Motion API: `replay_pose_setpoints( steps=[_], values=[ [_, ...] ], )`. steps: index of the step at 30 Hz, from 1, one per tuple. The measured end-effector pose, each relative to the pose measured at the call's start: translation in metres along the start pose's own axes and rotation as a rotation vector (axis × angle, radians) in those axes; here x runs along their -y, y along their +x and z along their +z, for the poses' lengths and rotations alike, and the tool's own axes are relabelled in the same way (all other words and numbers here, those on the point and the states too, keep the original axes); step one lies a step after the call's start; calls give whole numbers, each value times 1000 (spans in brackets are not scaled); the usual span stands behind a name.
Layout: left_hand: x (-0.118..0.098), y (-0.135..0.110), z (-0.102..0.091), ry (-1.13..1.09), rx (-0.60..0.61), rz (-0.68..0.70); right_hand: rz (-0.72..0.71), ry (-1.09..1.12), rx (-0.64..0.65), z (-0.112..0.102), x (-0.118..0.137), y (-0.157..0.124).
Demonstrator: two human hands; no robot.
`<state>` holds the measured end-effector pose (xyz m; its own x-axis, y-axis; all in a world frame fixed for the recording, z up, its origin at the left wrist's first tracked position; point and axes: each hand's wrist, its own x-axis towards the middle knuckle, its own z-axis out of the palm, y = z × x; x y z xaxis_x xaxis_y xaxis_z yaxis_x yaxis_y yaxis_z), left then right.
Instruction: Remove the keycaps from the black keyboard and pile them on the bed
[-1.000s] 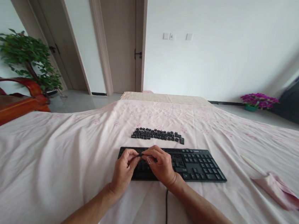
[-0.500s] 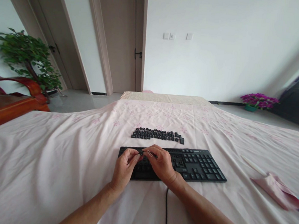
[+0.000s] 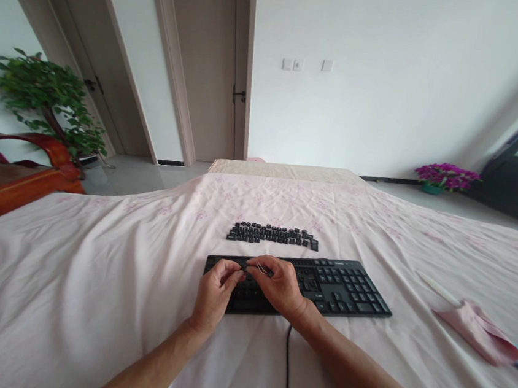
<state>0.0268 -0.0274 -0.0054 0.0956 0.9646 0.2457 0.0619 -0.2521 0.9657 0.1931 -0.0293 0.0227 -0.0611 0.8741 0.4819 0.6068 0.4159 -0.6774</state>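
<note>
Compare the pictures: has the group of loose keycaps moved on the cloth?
No. The loose keycaps lie just beyond the far edge of the keyboard, over its left half, exactly as before.

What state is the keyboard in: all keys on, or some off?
Some off: loose keys lie in rows on the sheet behind the keyboard; its right-hand keys are on.

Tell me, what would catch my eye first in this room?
Two hands meet over the left half of a black keyboard on the pink sheet. The left hand pinches what looks like a small dark key, and the right hand holds a thin wire against it. Just behind lies a neat row of loose keys; a green plant stands far left, purple flowers far right.
</note>
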Motion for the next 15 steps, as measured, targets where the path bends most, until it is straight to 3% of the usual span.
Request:
replay_pose_setpoints(
  steps=[7, 15],
  values=[
    [-2, 1, 2, 2, 23, -2, 59, -129, 79, -16, 1, 11],
    [1, 1, 0, 249, 70, 71, 305, -518, 133, -32, -35, 47]
  ],
)
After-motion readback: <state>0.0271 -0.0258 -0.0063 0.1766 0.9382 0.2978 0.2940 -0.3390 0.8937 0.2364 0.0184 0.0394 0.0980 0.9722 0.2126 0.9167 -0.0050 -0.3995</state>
